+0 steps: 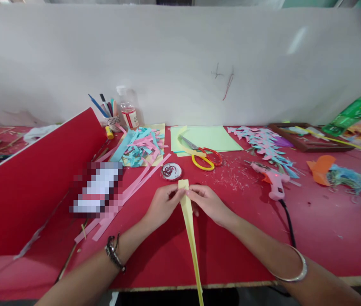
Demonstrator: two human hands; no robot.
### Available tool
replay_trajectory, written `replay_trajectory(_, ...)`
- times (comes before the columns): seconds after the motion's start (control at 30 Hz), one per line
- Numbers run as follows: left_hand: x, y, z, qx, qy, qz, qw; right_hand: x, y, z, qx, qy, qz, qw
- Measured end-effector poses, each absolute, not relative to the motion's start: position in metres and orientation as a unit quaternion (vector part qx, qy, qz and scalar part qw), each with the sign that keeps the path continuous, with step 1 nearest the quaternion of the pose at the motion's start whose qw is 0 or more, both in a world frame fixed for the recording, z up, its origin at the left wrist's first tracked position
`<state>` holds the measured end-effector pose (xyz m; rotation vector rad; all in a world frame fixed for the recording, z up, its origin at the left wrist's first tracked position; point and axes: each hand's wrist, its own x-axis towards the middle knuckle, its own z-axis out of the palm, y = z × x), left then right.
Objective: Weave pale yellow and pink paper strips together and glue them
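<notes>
Between both hands, above the red tabletop [154,263], a long folded yellow paper strip [189,221] hangs down past the front edge. My left hand [164,205] pinches its upper end from the left, thumb on top. From the right, my right hand [211,205] grips the same end, thumb tip close to the other thumb. The fingers beneath the strip are mostly hidden. Just beyond the hands lie a small round dish [171,171] with dark curly strands and scissors [204,155] with red and yellow handles, resting partly on light green paper sheets [212,136].
On the right are a pink glue gun [274,180] with a black cord, a paper garland [263,144], a dark tray [314,144] and a green bottle [354,110]. Leftward lie pink and blue paper strips [142,146], a blurred-out phone [99,187] and a leaning red board [40,182].
</notes>
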<state>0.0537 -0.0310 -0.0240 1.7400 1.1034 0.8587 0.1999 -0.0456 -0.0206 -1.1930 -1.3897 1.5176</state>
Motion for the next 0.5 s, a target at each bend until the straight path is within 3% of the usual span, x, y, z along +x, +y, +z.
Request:
replay_trajectory(0.3, 0.0521, -0.0287, -0.0207, 0.665, 0.469, 0.371, 0.447, 0.1988, -0.0445, -0.0223, -0.476, -0.496, 0.607, 0.399)
replay_trajectory(0.5, 0.0569, -0.0337, -0.0164, 0.715, 0.329, 0.318, 0.529, 0.1989, -0.0436, -0.0221, -0.481, -0.493, 0.590, 0.421)
